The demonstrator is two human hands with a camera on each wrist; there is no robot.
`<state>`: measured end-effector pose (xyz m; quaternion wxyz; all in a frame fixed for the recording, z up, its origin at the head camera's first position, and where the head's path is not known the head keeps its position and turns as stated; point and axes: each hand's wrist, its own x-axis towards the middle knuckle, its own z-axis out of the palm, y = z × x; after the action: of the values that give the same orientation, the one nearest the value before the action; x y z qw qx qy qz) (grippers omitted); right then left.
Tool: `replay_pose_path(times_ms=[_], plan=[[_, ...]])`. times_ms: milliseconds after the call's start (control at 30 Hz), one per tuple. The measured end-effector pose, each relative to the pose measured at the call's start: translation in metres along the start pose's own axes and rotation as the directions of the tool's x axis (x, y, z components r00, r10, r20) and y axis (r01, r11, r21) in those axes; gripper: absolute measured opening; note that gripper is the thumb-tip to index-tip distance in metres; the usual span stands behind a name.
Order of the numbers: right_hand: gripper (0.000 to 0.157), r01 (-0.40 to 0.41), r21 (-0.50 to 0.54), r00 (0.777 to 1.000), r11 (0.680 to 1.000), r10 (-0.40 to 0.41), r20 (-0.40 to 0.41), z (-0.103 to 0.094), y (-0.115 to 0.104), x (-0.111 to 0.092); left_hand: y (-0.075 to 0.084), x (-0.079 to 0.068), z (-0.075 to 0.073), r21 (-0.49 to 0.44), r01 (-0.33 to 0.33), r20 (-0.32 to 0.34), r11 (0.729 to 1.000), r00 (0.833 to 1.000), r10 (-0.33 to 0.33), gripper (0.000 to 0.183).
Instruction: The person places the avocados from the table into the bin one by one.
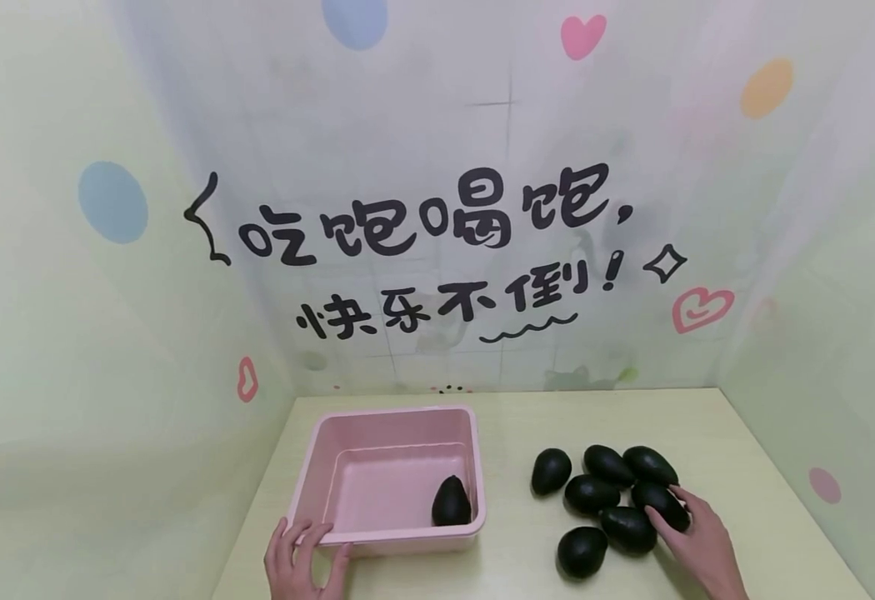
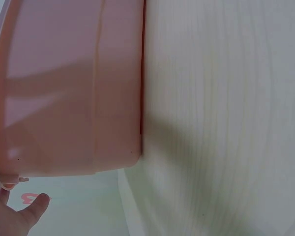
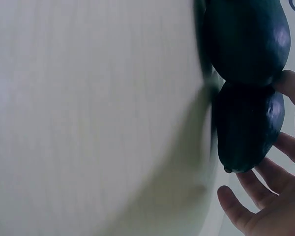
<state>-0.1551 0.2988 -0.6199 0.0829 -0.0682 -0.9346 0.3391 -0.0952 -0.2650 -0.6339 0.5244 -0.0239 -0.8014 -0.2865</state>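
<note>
A pink plastic tub (image 1: 400,546) stands on the table's left side, with one dark avocado (image 1: 451,502) inside at its near right corner. At the tub's near left corner, my left hand (image 1: 298,560) grips the rim, fingers over the edge and thumb at the front. My right hand (image 1: 698,542) has its thumb and fingers around an avocado (image 1: 661,505) at the right of a loose cluster. In the right wrist view, this avocado (image 3: 248,128) touches a neighbouring one (image 3: 248,42), and the thumb lies where they meet.
Several more avocados lie close around the held one, among them a near one (image 1: 582,552) and one farther left (image 1: 551,472). The pale wooden table (image 1: 512,550) is enclosed by a printed backdrop (image 1: 437,358) behind and at both sides.
</note>
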Motion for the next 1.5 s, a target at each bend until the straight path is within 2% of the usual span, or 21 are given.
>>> replay_pose_path(times_ms=[167, 367, 600, 800, 900, 1167, 1333, 1500], plan=[[0.085, -0.069, 0.004, 0.995, 0.998, 0.069, 0.079, 0.0, 0.003, 0.002, 0.0, 0.001, -0.001, -0.004, -0.011, 0.005, 1.0, 1.0, 0.011, 0.065], [0.093, -0.156, 0.01, 0.976, 0.988, 0.153, 0.154, 0.001, 0.005, 0.003, 0.002, 0.002, -0.001, -0.022, 0.003, 0.022, 1.0, 1.0, -0.002, 0.066], [0.096, -0.157, -0.01, 0.97, 0.988, 0.156, 0.185, 0.0, 0.007, 0.004, -0.003, 0.0, 0.0, -0.009, -0.024, 0.007, 1.0, 1.0, 0.024, 0.064], [0.091, -0.073, -0.024, 0.989, 0.997, 0.075, 0.125, 0.002, 0.009, -0.001, -0.004, -0.001, 0.0, -0.01, -0.011, 0.008, 1.0, 1.0, 0.011, 0.065], [0.089, -0.055, -0.024, 0.993, 0.998, 0.057, 0.105, 0.003, 0.009, -0.002, -0.003, 0.0, 0.0, -0.011, 0.0, 0.012, 1.0, 1.0, 0.0, 0.065], [0.085, -0.078, -0.006, 0.995, 0.997, 0.078, 0.069, 0.007, 0.01, -0.001, 0.0, 0.0, -0.002, -0.011, 0.027, 0.029, 1.0, 0.999, -0.027, 0.066], [0.082, -0.057, 0.001, 0.998, 0.998, 0.057, 0.007, 0.01, 0.011, -0.004, 0.003, 0.001, -0.005, -0.01, 0.05, 0.052, 0.999, 0.997, -0.049, 0.067], [0.086, -0.08, -0.005, 0.997, 0.997, 0.08, -0.004, 0.007, 0.008, -0.005, 0.004, 0.0, -0.006, -0.01, 0.074, 0.067, 0.997, 0.995, -0.073, 0.069]])
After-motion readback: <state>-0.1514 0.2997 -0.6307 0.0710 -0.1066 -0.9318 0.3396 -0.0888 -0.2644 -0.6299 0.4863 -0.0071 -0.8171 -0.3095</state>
